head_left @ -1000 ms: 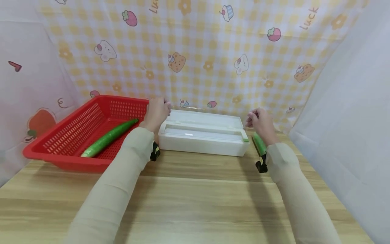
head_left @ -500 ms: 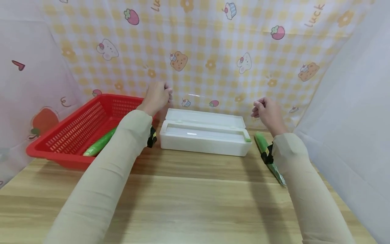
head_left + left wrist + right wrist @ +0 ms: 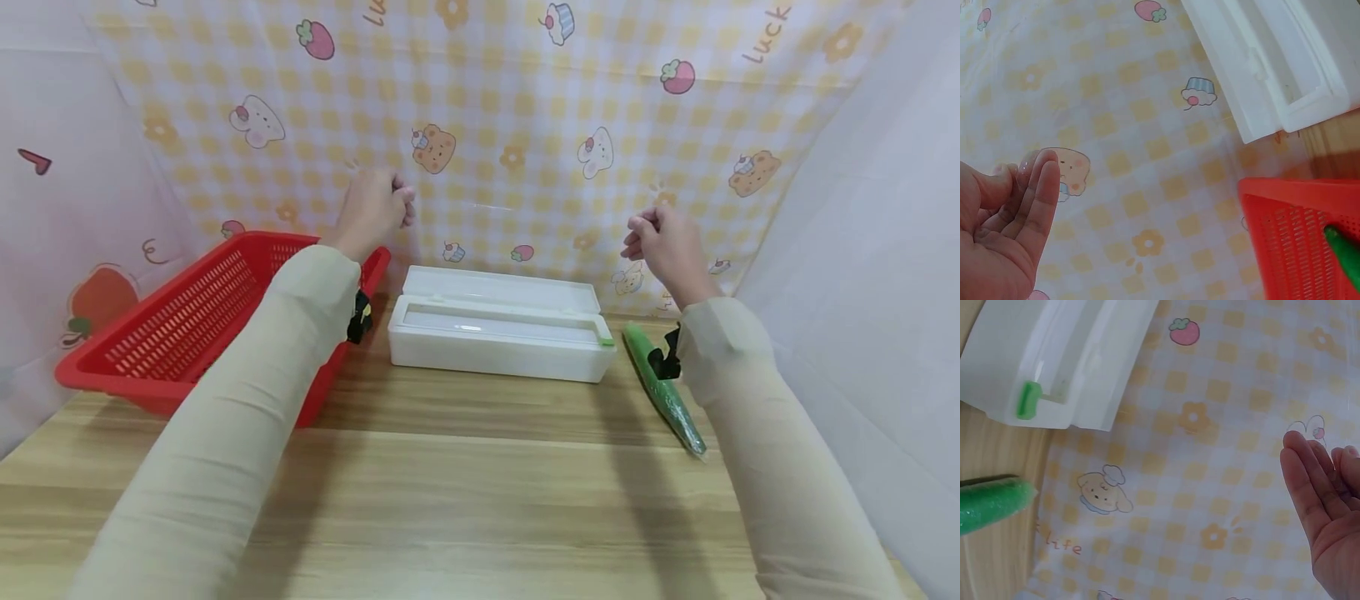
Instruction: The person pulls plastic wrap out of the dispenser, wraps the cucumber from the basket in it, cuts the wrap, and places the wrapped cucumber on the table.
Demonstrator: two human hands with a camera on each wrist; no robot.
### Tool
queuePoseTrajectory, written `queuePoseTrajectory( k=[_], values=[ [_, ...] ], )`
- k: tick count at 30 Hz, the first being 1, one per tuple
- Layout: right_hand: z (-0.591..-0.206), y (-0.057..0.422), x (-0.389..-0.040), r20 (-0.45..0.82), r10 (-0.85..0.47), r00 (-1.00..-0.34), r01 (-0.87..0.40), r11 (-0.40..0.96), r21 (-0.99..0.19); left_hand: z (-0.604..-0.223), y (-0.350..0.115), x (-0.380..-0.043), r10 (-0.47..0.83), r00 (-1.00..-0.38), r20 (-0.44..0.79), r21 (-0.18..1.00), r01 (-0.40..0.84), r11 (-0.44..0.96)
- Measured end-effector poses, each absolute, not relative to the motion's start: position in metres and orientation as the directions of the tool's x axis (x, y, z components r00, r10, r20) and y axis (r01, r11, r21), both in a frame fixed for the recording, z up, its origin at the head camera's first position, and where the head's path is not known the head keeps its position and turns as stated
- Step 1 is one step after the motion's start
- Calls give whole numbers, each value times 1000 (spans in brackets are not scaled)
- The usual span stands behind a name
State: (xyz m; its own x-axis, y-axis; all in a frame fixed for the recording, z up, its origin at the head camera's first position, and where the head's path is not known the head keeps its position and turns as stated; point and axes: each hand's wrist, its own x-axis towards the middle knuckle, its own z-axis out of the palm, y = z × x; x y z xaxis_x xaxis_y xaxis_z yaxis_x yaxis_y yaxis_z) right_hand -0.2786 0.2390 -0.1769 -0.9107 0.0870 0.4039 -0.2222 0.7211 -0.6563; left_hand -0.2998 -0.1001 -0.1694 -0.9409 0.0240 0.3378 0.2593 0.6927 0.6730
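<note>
Thumb and fingers of my left hand [image 3: 373, 208] pinch one corner of clear cling film [image 3: 491, 207], raised in front of the patterned cloth. Opposite it, my right hand [image 3: 666, 246] pinches the other side. The film is nearly invisible; a thin glint between the hands marks its edge. Below them stands a white cling film dispenser [image 3: 498, 354] with its lid [image 3: 501, 287] tipped back and a green slider [image 3: 607, 342] at its right end. A cucumber [image 3: 663, 392] in shiny film lies on the table to the right, under my right wrist.
A red plastic basket [image 3: 180, 321] stands at the left, partly behind my left sleeve. Another cucumber [image 3: 1342, 250] inside it shows in the left wrist view. The yellow checked cloth [image 3: 487, 125] hangs right behind the dispenser. Wood-grain table [image 3: 480, 500] extends in front.
Both hands have risen from near the dispenser's top, drawing the film's edge up with them. The right hand has also shifted slightly right, uncovering more of the wrapped cucumber.
</note>
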Motion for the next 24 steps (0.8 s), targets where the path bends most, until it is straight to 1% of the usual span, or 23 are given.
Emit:
queuePoseTrajectory(
  k=[5, 11, 14, 18, 24],
  values=[
    [-165, 240, -276, 438, 81, -895, -255, 713, -653, -156, -100, -297, 22, -925, 379, 656, 285, 699],
    [-155, 240, -270, 446, 83, -891, -261, 711, -653, -148, -100, -292, 1, -928, 373, 706, 284, 649],
    [-152, 240, -265, 443, 79, -893, -258, 716, -649, -146, -102, -289, 5, -923, 385, 701, 296, 649],
    [-150, 243, -255, 454, 55, -890, -271, 736, -621, -144, -106, -282, 53, -907, 418, 669, 347, 658],
    [-152, 249, -230, 523, -32, -852, -364, 755, -546, -143, -116, -263, 169, -884, 435, 652, 439, 618]
  ],
)
